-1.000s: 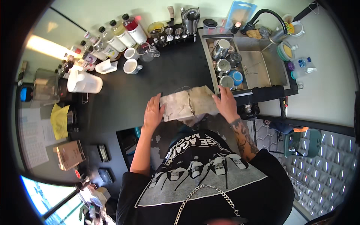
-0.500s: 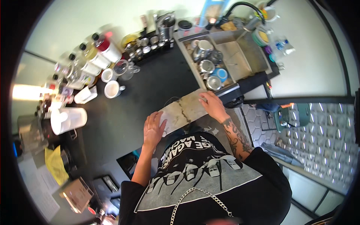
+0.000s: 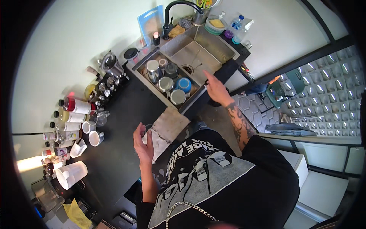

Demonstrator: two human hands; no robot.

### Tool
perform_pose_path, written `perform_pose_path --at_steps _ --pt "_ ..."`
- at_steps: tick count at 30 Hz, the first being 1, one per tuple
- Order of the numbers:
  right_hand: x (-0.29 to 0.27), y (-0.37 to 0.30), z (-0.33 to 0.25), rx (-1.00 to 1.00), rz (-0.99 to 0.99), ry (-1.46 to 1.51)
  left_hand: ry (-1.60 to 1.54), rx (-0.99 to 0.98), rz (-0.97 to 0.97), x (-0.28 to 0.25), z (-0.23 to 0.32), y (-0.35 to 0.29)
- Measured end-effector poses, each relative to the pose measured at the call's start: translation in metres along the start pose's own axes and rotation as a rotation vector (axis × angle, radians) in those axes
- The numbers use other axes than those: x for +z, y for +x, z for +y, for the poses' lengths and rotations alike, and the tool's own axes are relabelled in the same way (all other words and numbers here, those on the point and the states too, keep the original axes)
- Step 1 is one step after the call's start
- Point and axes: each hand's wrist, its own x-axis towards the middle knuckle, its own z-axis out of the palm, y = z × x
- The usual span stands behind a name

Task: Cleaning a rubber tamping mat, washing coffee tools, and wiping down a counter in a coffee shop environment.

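A grey-white cloth (image 3: 172,124) lies over the front edge of the dark counter, its left part creased and bunched. My left hand (image 3: 143,147) is at that bunched end, thumb over the cloth and fingers along its left edge, gripping it. My right hand (image 3: 217,91) is off the cloth, raised in front of the sink (image 3: 172,100) with its fingers stretched toward the basin. Beside its fingertips, a black cloth (image 3: 225,72) hangs over the sink's front rim. Nothing shows in the right hand.
Upturned metal cups (image 3: 165,84) and a blue cup (image 3: 183,84) fill the sink's left compartment. A black faucet (image 3: 166,23) arches behind. Bottles (image 3: 78,105), white mugs (image 3: 96,138) and a plastic pitcher (image 3: 71,174) line the counter's left side.
My right hand has left the cloth and moved toward the sink's front rim. The cloth's left end has bunched up by my left hand. The view has turned toward the sink.
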Motion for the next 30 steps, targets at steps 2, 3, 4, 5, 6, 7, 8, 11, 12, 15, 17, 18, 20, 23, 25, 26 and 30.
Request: perform_pose_path --at_steps 2,3,4,5,6,7,8,11,12,15,17,18,20,23,25,26,30 --pt "-0.016 0.032 0.036 0.123 -0.148 -0.010 -0.034 -0.040 0.047 0.014 0.004 0.001" --pt "-0.025 0.050 0.057 0.176 -0.237 0.002 -0.044 -0.080 0.078 0.023 0.006 0.002" --pt "-0.030 0.070 0.077 0.205 -0.251 -0.043 -0.053 -0.122 0.107 0.033 0.008 0.002" --pt "-0.034 0.092 0.099 0.190 -0.210 -0.059 -0.083 -0.167 0.137 0.045 0.011 0.004" --pt "-0.037 0.115 0.121 0.175 -0.171 -0.066 -0.065 -0.195 0.173 0.058 0.015 0.004" --pt "-0.039 0.136 0.144 0.160 -0.140 -0.072 -0.031 -0.181 0.193 0.073 0.020 0.007" --pt "-0.039 0.159 0.167 0.177 -0.119 -0.078 -0.021 -0.169 0.219 0.089 0.027 0.013" --pt "-0.036 0.219 0.224 0.156 -0.018 -0.102 -0.010 -0.205 0.275 0.142 0.059 0.029" --pt "-0.034 0.234 0.237 0.137 -0.016 -0.102 -0.021 -0.232 0.285 0.159 0.072 0.034" --pt "-0.013 0.286 0.259 0.037 -0.133 -0.023 0.073 -0.237 0.199 0.192 0.111 0.043" --pt "0.020 0.300 0.260 -0.072 -0.336 0.147 0.048 -0.279 0.163 0.208 0.131 0.045" --pt "0.044 0.302 0.260 -0.203 -0.512 0.143 0.003 -0.314 0.173 0.215 0.138 0.045" --pt "0.100 0.290 0.260 -0.275 -0.830 -0.026 -0.034 -0.363 0.205 0.228 0.148 0.048" --pt "0.164 0.250 0.283 -0.414 -0.882 -0.348 -0.020 -0.380 0.169 0.243 0.159 0.055" --pt "0.195 0.227 0.302 -0.444 -0.895 -0.506 0.003 -0.378 0.124 0.250 0.165 0.064" --pt "0.203 0.220 0.313 -0.431 -0.956 -0.552 0.002 -0.383 0.100 0.253 0.168 0.069" --pt "0.212 0.215 0.341 -0.478 -1.050 -0.579 -0.003 -0.361 0.057 0.270 0.170 0.095"
